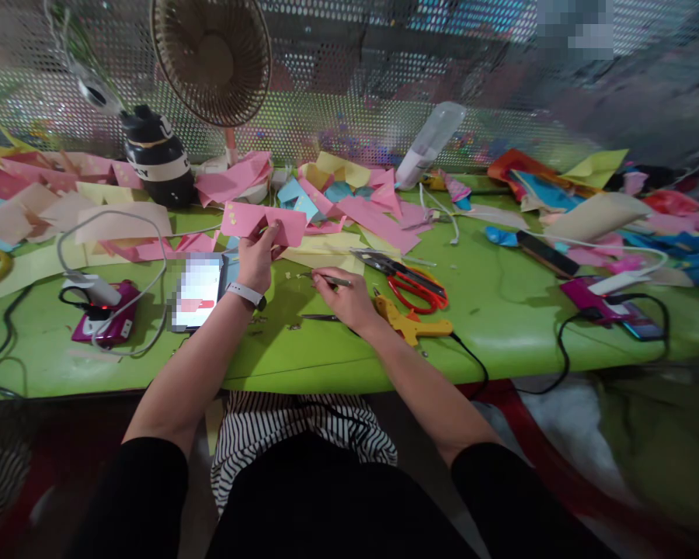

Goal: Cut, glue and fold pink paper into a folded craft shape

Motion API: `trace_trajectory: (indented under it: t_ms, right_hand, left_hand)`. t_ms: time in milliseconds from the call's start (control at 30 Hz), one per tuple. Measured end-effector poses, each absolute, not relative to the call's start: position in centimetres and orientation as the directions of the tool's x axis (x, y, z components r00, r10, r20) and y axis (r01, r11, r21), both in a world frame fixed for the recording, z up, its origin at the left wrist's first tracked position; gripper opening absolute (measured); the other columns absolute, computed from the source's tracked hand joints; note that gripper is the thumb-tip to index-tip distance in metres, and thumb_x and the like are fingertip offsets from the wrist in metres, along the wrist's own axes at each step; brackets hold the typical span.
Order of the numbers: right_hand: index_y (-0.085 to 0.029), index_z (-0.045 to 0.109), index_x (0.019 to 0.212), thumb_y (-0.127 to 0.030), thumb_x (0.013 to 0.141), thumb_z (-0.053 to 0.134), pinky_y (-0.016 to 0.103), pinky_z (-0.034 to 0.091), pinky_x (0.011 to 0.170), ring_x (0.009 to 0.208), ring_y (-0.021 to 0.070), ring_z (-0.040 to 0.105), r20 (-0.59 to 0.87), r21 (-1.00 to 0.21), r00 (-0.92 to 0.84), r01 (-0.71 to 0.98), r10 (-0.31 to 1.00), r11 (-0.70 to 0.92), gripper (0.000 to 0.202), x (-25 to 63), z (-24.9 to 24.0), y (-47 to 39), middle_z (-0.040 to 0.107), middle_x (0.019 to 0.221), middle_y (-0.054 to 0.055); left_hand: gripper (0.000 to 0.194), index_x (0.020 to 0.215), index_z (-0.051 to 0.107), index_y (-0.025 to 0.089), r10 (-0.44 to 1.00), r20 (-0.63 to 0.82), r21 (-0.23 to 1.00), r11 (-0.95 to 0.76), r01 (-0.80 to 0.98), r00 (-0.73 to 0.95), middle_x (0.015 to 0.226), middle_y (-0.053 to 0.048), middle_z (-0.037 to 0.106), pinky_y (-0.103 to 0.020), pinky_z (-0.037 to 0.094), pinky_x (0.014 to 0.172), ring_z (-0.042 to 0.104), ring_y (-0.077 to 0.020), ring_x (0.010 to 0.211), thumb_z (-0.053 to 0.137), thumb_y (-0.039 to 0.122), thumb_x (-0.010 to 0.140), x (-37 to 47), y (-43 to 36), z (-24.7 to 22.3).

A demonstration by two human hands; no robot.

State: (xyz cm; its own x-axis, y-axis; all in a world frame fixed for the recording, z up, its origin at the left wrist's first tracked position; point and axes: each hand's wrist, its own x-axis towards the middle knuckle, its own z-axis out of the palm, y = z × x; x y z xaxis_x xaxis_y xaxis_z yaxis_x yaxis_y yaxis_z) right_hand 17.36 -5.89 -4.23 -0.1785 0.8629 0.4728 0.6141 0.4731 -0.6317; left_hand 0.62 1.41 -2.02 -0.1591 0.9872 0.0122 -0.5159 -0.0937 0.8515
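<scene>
Left of centre, I see left hand (258,258), fingers pinching pink paper (292,227) | centre: right hand (346,296), fingers pinching slim tool (341,281) | progress: yellow specks (231,220) mark paper's left end, remainder seemingly plain; loose bits (289,276) on table (303,369).

On the black bottle (158,151) at the back of my worktop (303,361), lettering shows only in part: a dark "Y" on the pale band (161,171) around its body, the neighbouring letters unclear, and a white character near its shoulder, perhaps "U" or "L". The lit screen (198,287) lying on my left is blurred beyond reading.
</scene>
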Motion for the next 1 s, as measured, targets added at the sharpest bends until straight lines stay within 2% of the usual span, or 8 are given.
trace_trajectory:
  t_ms: [167, 333, 400, 633, 833, 1000]
  right_hand:
    - [-0.018, 0.074, 0.099, -0.030, 0.095, 0.053, 0.032, 0.059, 0.058, 0.065, 0.0191, 0.071, 0.424, -0.679, -0.163, 0.594, 0.891, 0.432, 0.025, 17.57, -4.19, -5.87, 0.076, 0.081, 0.007]
    - [-0.018, 0.073, 0.100, -0.024, 0.094, 0.053, 0.033, 0.060, 0.066, 0.073, 0.0180, 0.071, 0.501, -0.532, -0.288, 0.641, 0.816, 0.553, 0.021, 17.06, -4.56, -6.35, 0.076, 0.092, 0.009]
    - [-0.019, 0.073, 0.100, -0.023, 0.093, 0.054, 0.035, 0.060, 0.070, 0.077, 0.0187, 0.071, 0.505, -0.517, -0.286, 0.655, 0.814, 0.551, 0.021, 16.97, -4.64, -6.42, 0.076, 0.093, 0.008]
    - [-0.018, 0.073, 0.100, -0.028, 0.095, 0.052, 0.034, 0.061, 0.068, 0.075, 0.0205, 0.073, 0.471, -0.636, -0.173, 0.613, 0.865, 0.469, 0.025, 17.38, -4.52, -6.06, 0.077, 0.085, 0.008]
    - [-0.019, 0.070, 0.113, -0.030, 0.095, 0.052, 0.032, 0.061, 0.063, 0.074, 0.0206, 0.075, 0.457, -0.640, -0.148, 0.629, 0.877, 0.440, 0.028, 17.27, -4.38, -5.99, 0.078, 0.084, 0.006]
    - [-0.019, 0.069, 0.112, -0.029, 0.094, 0.053, 0.030, 0.061, 0.063, 0.077, 0.0213, 0.075, 0.443, -0.652, -0.109, 0.642, 0.890, 0.403, 0.026, 17.35, -4.04, -6.07, 0.078, 0.084, 0.007]
  left_hand:
    - [0.037, 0.090, 0.067, 0.019, 0.986, 0.013, 0.854, -0.096, -0.511, -0.164, 0.092, -0.005, 0.071, -0.029, 0.058, 0.075, 0.069, -0.0195, 0.089, 0.084, 0.034, 0.061, 0.68, 1.51, -2.12]
    - [0.038, 0.090, 0.067, 0.019, 0.989, 0.011, 0.864, -0.084, -0.496, -0.150, 0.091, -0.005, 0.071, -0.026, 0.056, 0.072, 0.068, -0.0176, 0.086, 0.084, 0.035, 0.060, 0.72, 1.46, -2.15]
    - [0.038, 0.090, 0.067, 0.019, 0.989, 0.012, 0.867, -0.085, -0.492, -0.150, 0.092, -0.005, 0.071, -0.025, 0.055, 0.071, 0.067, -0.0174, 0.086, 0.083, 0.036, 0.060, 0.70, 1.44, -2.15]
    - [0.041, 0.093, 0.068, 0.019, 0.990, 0.028, 0.870, -0.092, -0.484, -0.138, 0.095, -0.006, 0.071, -0.025, 0.055, 0.068, 0.068, -0.0176, 0.086, 0.084, 0.037, 0.060, 0.72, 1.46, -2.30]
    - [0.039, 0.092, 0.069, 0.020, 0.989, 0.036, 0.878, -0.101, -0.468, -0.146, 0.094, -0.006, 0.071, -0.025, 0.054, 0.067, 0.067, -0.0180, 0.086, 0.084, 0.038, 0.060, 0.83, 1.49, -2.60]
    - [0.039, 0.089, 0.068, 0.019, 0.985, 0.040, 0.877, -0.114, -0.466, -0.165, 0.093, -0.006, 0.071, -0.024, 0.052, 0.067, 0.066, -0.0170, 0.085, 0.083, 0.040, 0.059, 0.93, 1.51, -2.86]
